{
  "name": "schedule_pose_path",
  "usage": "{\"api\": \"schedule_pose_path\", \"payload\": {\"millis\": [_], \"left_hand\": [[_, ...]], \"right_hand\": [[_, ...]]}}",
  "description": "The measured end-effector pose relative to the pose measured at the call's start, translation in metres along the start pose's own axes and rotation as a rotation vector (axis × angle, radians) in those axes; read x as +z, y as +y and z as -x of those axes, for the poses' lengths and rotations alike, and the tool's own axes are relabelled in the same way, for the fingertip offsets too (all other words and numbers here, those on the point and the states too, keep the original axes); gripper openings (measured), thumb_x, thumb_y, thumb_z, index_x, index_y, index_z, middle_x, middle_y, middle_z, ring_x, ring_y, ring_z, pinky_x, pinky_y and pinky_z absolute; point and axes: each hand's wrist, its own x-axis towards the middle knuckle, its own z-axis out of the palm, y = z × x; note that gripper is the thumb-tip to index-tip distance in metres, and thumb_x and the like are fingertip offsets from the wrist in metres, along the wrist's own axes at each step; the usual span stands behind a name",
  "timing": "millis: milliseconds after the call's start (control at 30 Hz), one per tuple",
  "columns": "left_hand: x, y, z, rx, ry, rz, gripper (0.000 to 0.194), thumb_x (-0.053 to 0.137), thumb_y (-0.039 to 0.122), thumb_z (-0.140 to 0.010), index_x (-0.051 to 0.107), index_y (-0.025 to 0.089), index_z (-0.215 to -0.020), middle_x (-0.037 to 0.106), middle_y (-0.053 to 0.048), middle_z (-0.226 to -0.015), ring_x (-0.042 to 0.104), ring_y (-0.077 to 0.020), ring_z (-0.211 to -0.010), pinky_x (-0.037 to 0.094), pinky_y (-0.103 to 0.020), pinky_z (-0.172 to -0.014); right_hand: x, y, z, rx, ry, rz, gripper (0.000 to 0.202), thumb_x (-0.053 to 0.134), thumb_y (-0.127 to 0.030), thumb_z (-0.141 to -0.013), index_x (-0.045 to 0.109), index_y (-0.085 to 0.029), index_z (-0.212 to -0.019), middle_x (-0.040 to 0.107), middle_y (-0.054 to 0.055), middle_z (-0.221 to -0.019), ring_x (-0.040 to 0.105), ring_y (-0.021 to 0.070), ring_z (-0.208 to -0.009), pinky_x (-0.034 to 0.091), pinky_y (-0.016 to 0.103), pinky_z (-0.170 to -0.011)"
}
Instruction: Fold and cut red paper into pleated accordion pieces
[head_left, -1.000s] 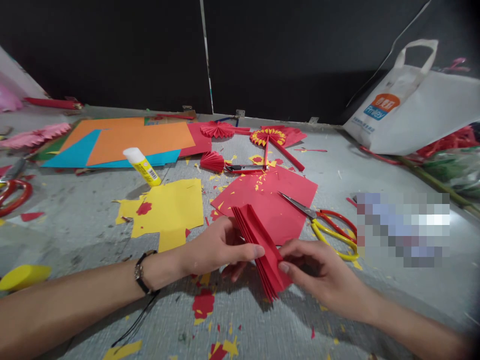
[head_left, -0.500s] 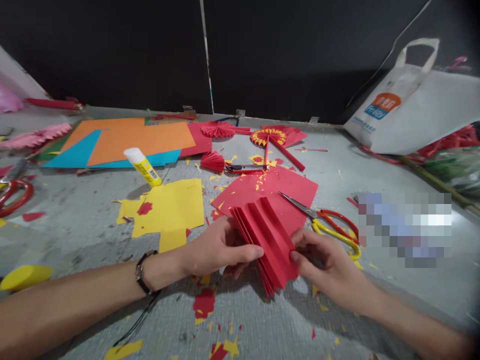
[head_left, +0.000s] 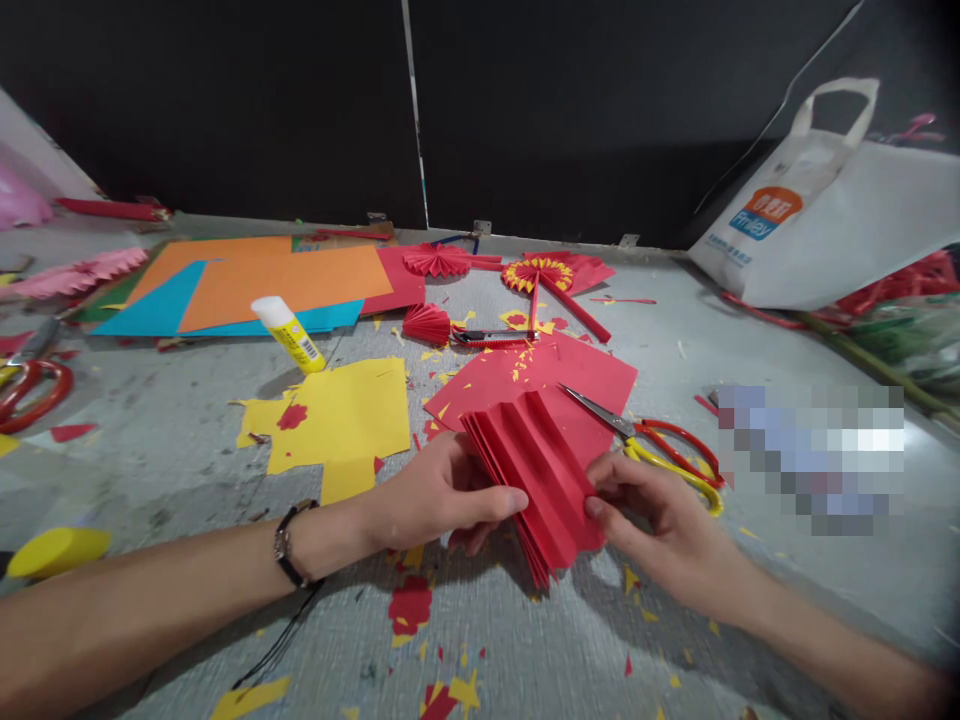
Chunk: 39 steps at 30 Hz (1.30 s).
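Note:
Between my two hands is a red sheet of accordion-pleated paper (head_left: 544, 480), lifted over the table. My left hand (head_left: 457, 495) grips its bunched pleats, thumb across the front and fingers behind. With thumb and fingertips, my right hand (head_left: 649, 510) pinches the right edge, where the folds are spread wider. Scissors (head_left: 652, 440) with red and yellow handles lie just beyond my right hand, blades on a flat red sheet (head_left: 585, 370). Left of my left hand is a cut yellow sheet (head_left: 360, 410); a glue stick (head_left: 289, 335) is at its far edge.
Farther back are a utility knife (head_left: 491, 338), a small red paper fan (head_left: 426, 323) and a red-yellow rosette (head_left: 536, 274). Orange sheets (head_left: 300, 280) lie back left. A white bag (head_left: 825, 220) stands back right. More scissors (head_left: 37, 385) sit far left. Paper scraps (head_left: 412, 605) litter the table.
The pleated paper's right side has opened slightly wider, as my right hand shifted a little to the right with its edge. My left hand keeps its grip.

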Motion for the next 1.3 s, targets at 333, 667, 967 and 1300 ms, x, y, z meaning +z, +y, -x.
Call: {"api": "schedule_pose_path", "payload": {"millis": [333, 667, 967, 1300], "left_hand": [[0.002, 0.002, -0.002, 0.054, 0.223, 0.007, 0.036, 0.075, 0.047, -0.09, 0.058, 0.016, -0.081, 0.053, 0.007, -0.047, 0.045, -0.0057, -0.036, 0.034, -0.014, -0.035], [0.001, 0.007, -0.004, 0.104, 0.495, -0.084, 0.035, 0.074, 0.044, -0.088, 0.056, 0.018, -0.072, 0.051, 0.006, -0.047, 0.043, -0.006, -0.04, 0.031, -0.017, -0.037], [-0.004, 0.002, -0.002, 0.091, 0.481, -0.049, 0.035, 0.081, 0.043, -0.085, 0.061, 0.016, -0.074, 0.062, 0.0, -0.055, 0.053, -0.0085, -0.045, 0.039, -0.016, -0.038], [-0.005, 0.001, -0.008, 0.169, 0.377, 0.113, 0.038, 0.074, 0.043, -0.095, 0.073, 0.01, -0.076, 0.075, -0.009, -0.064, 0.068, -0.0149, -0.051, 0.053, -0.019, -0.041]], "right_hand": [[-0.029, -0.011, -0.002, -0.147, 0.074, 0.42, 0.017, 0.053, -0.035, -0.106, 0.066, -0.025, -0.101, 0.072, 0.003, -0.087, 0.069, 0.0183, -0.074, 0.053, 0.031, -0.066], [-0.106, 0.023, -0.008, 0.26, -0.034, 0.887, 0.027, 0.058, -0.05, -0.096, 0.068, -0.025, -0.098, 0.072, 0.007, -0.078, 0.067, 0.0256, -0.064, 0.044, 0.038, -0.057], [-0.089, 0.016, -0.014, 0.42, -0.076, 0.778, 0.021, 0.066, -0.044, -0.082, 0.061, -0.024, -0.082, 0.069, 0.003, -0.069, 0.062, 0.0204, -0.058, 0.042, 0.034, -0.053], [-0.086, 0.008, -0.008, 0.31, -0.189, -0.119, 0.038, 0.069, -0.06, -0.093, 0.059, -0.024, -0.089, 0.064, 0.001, -0.077, 0.063, 0.0166, -0.059, 0.049, 0.029, -0.049]]}}
